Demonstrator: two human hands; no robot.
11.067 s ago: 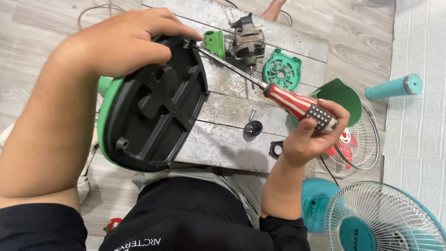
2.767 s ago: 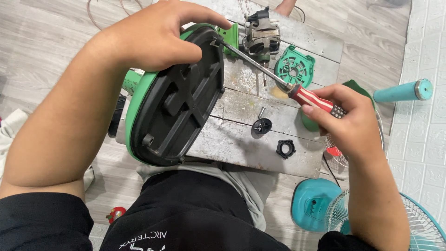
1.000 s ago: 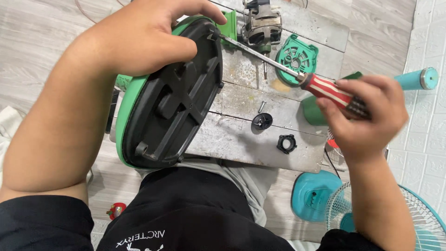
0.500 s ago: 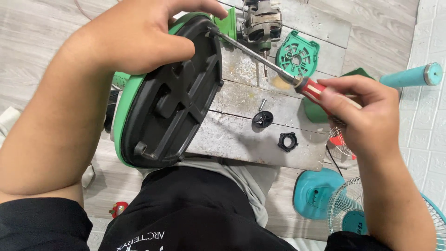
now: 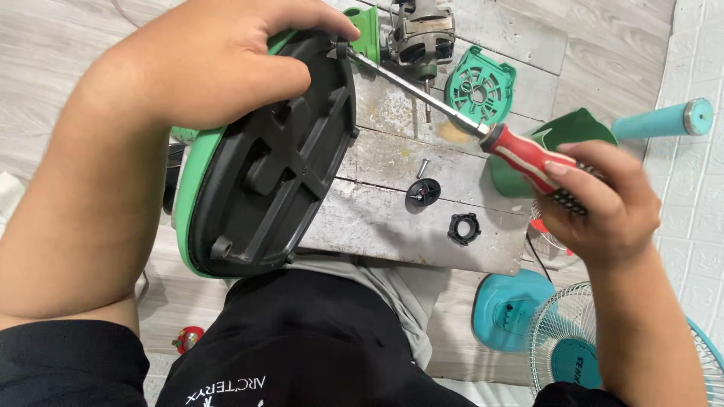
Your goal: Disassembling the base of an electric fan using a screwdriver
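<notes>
My left hand (image 5: 219, 64) grips the top edge of a round fan base (image 5: 264, 166), green outside with a black ribbed underside, tilted up on its edge against my lap. In my right hand (image 5: 603, 207) is a screwdriver (image 5: 528, 158) with a red and white handle. Its long shaft runs up and left, and the tip sits at the upper rim of the black underside, beside my left fingers.
A worn grey board (image 5: 392, 203) carries a loose screw (image 5: 422, 166), a black knob (image 5: 424, 192), a black ring nut (image 5: 463, 228), a fan motor (image 5: 422, 34) and a green round cover (image 5: 480, 84). A teal fan base (image 5: 507, 309) and wire grille (image 5: 573, 347) lie at the right.
My right hand has shifted a little lower and turned on the screwdriver handle, while the tip stays at the base's upper rim. The base and left hand hold the same pose.
</notes>
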